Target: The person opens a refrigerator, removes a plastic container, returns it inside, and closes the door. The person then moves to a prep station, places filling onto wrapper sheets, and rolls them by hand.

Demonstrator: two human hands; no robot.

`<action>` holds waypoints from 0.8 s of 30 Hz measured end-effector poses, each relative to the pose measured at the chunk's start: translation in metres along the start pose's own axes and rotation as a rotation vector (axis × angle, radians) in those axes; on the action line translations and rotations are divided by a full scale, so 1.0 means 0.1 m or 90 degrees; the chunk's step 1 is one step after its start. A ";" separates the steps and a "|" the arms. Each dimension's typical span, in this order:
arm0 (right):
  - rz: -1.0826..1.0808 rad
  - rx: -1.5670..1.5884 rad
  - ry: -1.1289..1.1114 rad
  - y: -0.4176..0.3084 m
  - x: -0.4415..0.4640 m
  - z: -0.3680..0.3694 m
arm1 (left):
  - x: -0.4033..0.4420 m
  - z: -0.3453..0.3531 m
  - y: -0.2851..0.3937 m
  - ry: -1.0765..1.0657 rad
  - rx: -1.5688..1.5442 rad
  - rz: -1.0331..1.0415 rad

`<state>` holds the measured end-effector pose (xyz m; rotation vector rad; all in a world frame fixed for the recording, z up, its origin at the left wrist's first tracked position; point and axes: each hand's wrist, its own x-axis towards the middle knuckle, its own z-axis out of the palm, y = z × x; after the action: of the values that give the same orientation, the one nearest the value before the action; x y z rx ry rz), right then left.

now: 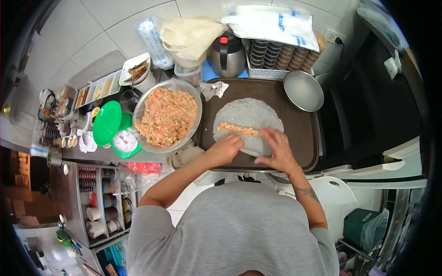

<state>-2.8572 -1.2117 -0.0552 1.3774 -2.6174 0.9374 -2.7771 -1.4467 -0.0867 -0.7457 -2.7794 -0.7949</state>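
A round, translucent wrapper that looks like rice paper (251,110) lies on the brown tray (299,138), perhaps with more sheets beneath. Across it runs a strip of orange-flecked filling (237,128). My left hand (225,150) has its fingers curled and closed at the wrapper's near left edge, just below the strip. At the strip's right end, my right hand (279,151) touches the wrapper, thumb and fingers spread apart. The near edge of the wrapper is partly hidden by both hands. Left of the tray stands a large bowl (199,117) full of the same filling (166,117).
A round metal pan (304,91) rests on the tray's far right corner. Crumpled paper (214,90) lies at its far left. Behind stand a steel jug (228,55) and stacked dark containers (276,56). A green kitchen scale (125,140) sits left of the bowl.
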 end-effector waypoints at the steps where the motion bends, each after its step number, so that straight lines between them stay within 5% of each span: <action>1: -0.023 0.000 -0.018 -0.08 -0.03 0.02 | 0.04 -0.04 -0.01 0.002 -0.018 -0.019; 6: -0.049 -0.022 0.055 0.04 -0.07 0.32 | 0.17 -0.31 -0.05 -0.029 -0.111 -0.089; 12: -0.072 -0.023 0.010 -0.02 -0.14 0.35 | 0.12 -0.50 -0.29 0.105 0.078 -0.112; 16: -0.040 -0.001 -0.002 -0.11 -0.11 0.32 | 0.13 -0.13 -0.65 -0.025 0.082 -0.065; 19: -0.038 0.034 0.002 -0.09 -0.11 0.38 | 0.08 -0.10 -0.70 0.002 0.057 -0.076; 22: -0.015 0.072 0.021 -0.05 -0.10 0.38 | 0.09 -0.39 -0.23 0.137 0.042 -0.136; 24: -0.003 0.081 0.039 -0.06 -0.10 0.36 | -0.02 -0.48 -0.09 0.055 0.001 -0.076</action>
<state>-2.8380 -1.2257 -0.0842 1.3567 -2.5495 1.1437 -2.7797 -1.4797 -0.0512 -0.5362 -2.7674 -0.8247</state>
